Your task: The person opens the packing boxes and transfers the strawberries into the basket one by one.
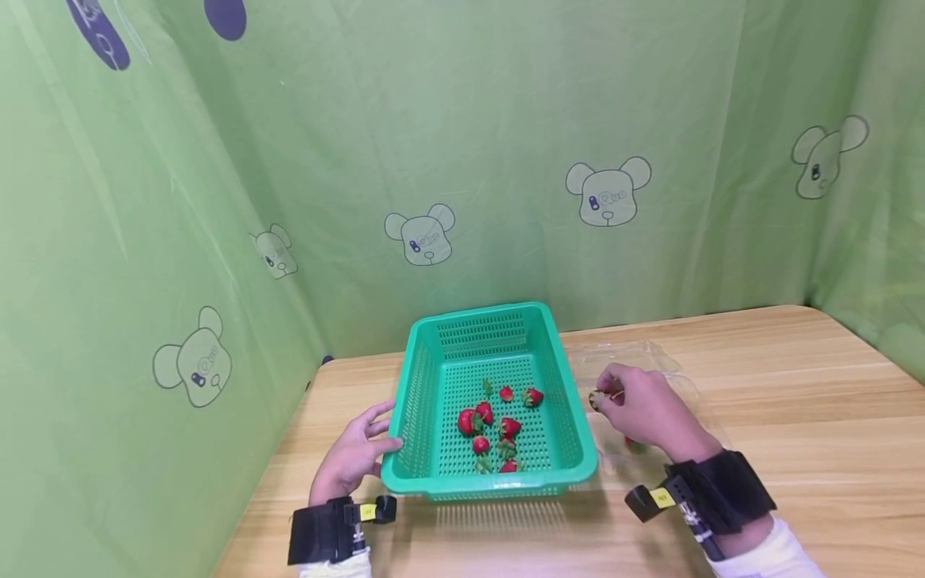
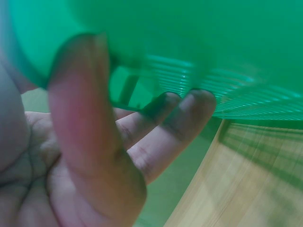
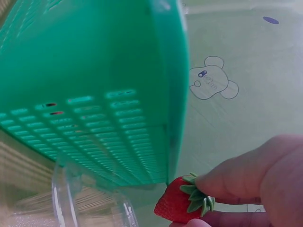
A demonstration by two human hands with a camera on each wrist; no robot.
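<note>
A green plastic basket (image 1: 477,484) with perforated sides stands at the centre, several red strawberries (image 1: 509,427) lying on its floor. My left hand (image 1: 356,451) holds its left rim, with the thumb over the edge and the other fingers along the outside wall; the left wrist view shows those fingers (image 2: 165,127) against the perforated side. To the right of the basket my right hand (image 1: 650,405) pinches a strawberry (image 3: 177,201) by its green leaves. Below that hand lies a clear plastic box (image 1: 694,393), partly hidden by the hand, where a bit of red shows.
The wooden table (image 1: 817,401) extends to the right and in front of the basket. Green curtains (image 1: 491,136) printed with bear heads hang close behind and on both sides. A black camera strap (image 1: 723,490) circles each wrist.
</note>
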